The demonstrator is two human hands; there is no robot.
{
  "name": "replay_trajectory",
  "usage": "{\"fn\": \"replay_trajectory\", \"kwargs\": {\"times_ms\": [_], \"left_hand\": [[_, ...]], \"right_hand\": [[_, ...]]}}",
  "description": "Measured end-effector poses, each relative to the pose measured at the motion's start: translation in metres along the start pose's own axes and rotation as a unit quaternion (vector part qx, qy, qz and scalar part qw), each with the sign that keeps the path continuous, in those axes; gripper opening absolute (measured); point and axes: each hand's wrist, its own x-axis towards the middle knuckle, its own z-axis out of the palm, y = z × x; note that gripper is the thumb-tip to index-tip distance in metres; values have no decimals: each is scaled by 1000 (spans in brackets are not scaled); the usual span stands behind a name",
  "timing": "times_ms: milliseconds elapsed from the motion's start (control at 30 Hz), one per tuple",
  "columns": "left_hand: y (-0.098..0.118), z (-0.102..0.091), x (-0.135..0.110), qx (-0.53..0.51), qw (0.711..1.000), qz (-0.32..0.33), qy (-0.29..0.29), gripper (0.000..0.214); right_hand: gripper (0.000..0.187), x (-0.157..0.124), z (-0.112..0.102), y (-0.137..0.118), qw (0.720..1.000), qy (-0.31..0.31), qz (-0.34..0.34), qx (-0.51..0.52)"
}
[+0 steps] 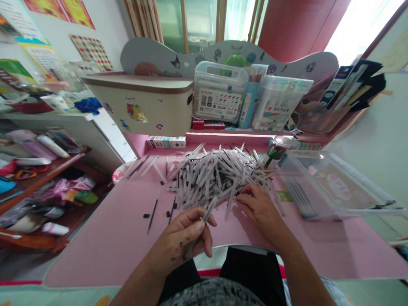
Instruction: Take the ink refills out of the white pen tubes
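My left hand [188, 236] is closed around a slim pen [210, 207], which tilts up and away above the near side of the desk. My right hand [259, 208] rests at the front right of a large pile of whitish pen barrels [210, 174]. Its fingers are pinched together, and what lies between them, if anything, is hidden. Left of the pile, a dark thin refill [153, 214] lies on the pink desk [108, 238]. Small black caps [145, 215] are scattered nearby.
A clear plastic bin [306, 212] with grey sticks inside stands at the right. Behind the pile are a jar of pens [277, 148] and a small box [166, 142]. A shelf above holds a cream storage box [146, 106] and a clear marker case [219, 93].
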Motion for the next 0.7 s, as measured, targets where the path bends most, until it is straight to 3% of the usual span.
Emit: {"fn": "replay_trajectory", "kwargs": {"times_ms": [100, 167, 233, 333, 433, 533, 700], "left_hand": [[-1, -1, 0, 35, 999, -12, 2, 26], [-1, -1, 0, 58, 998, -20, 10, 29], [-2, -1, 0, 81, 996, -24, 18, 31], [-2, 1, -1, 122, 992, -20, 24, 33], [-2, 3, 0, 150, 988, -18, 29, 36], [-1, 4, 0, 155, 987, -21, 32, 36], [-2, 3, 0, 149, 988, -24, 26, 34]], "right_hand": [[14, 0, -9, -6, 989, 9, 45, 140], [13, 0, -11, -14, 961, 23, 98, 256], [13, 2, -8, -23, 906, 39, 161, 391], [19, 7, -2, -38, 786, 56, 220, 576], [23, 13, 2, -51, 704, 79, 234, 666], [22, 16, 3, -57, 675, 86, 240, 692], [19, 15, 2, -60, 675, 79, 233, 695]]}}
